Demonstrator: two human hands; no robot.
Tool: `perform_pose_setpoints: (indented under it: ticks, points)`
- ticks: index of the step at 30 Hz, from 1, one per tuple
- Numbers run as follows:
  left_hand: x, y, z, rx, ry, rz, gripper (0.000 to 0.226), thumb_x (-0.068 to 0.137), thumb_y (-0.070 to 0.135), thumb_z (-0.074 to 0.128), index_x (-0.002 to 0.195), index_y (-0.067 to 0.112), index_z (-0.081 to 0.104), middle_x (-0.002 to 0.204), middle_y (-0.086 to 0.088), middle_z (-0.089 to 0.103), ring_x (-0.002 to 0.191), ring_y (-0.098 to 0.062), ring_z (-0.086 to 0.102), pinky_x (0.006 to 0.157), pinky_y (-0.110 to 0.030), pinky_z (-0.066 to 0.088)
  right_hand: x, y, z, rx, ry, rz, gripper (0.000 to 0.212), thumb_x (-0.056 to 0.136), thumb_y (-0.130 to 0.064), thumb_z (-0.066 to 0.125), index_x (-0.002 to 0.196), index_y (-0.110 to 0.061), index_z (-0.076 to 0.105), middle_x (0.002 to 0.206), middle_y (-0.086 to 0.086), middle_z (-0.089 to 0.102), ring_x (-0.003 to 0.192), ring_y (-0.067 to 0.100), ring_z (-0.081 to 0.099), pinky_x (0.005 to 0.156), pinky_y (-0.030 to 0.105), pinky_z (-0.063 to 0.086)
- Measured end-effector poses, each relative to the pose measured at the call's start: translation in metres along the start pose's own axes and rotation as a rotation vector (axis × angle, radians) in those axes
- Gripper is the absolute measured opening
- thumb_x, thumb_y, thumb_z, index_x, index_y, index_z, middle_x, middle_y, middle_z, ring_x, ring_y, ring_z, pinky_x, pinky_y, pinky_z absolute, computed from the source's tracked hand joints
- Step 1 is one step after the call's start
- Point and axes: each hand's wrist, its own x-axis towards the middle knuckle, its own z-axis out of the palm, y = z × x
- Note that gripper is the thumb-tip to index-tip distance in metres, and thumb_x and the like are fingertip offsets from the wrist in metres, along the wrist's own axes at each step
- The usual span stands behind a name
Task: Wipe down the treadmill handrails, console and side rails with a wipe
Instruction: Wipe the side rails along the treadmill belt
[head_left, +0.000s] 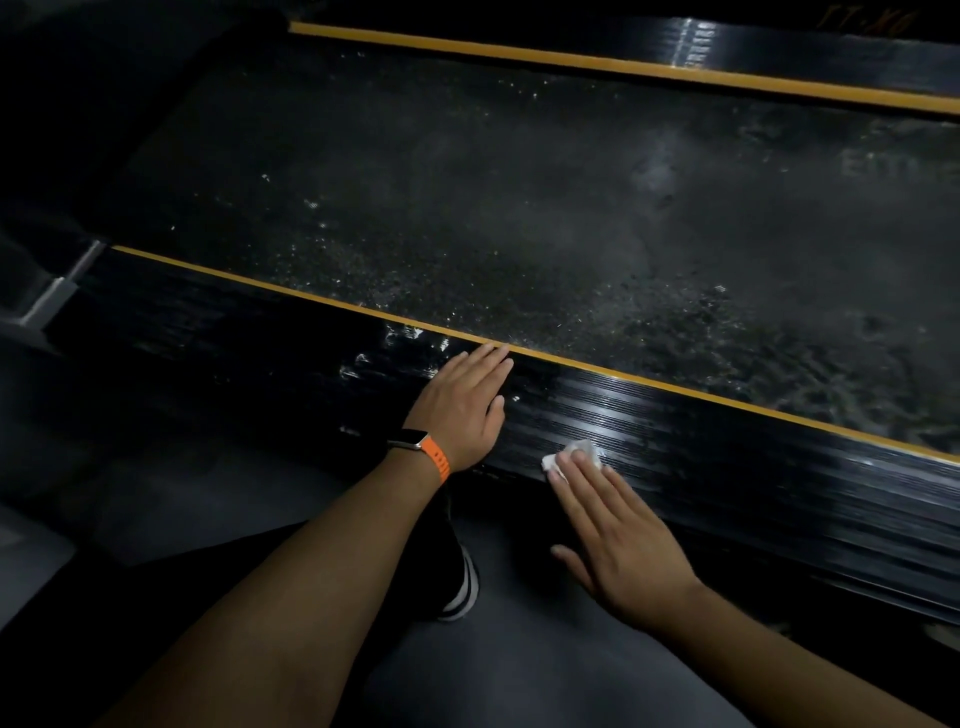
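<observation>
Wipe (576, 451): small, white, crumpled, on ribbed black side rail (675, 441).

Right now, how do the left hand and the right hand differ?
The left hand lies bare on the side rail; the right hand presses a white wipe under its fingertips. The left hand has a watch at its wrist; the right wrist has none. Both are flat, fingers straight, on the same rail.

Dim light in a dark room: grey floor (171, 483) spreads from 6 to 9 o'clock, a pale grey bracket (54, 299) shows at 9 o'clock, and the 11 o'clock corner lies in near-black shadow.
</observation>
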Motion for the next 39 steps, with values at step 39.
perform_pose_setpoints:
  ticks: [39]
  points:
    - [-0.012,-0.046,-0.017,0.031,-0.019,-0.055,0.057,0.105,0.032,0.034,0.158,0.012,0.037,0.168,-0.001,0.028,0.157,-0.016,0.017,0.129,-0.036,0.012,0.046,0.013,-0.005,-0.015,-0.049,-0.016,0.079,0.108,-0.059,0.032,0.166,-0.008,0.019,0.174,0.01,0.014,0.162,0.025,0.009,0.126,0.048,0.019]
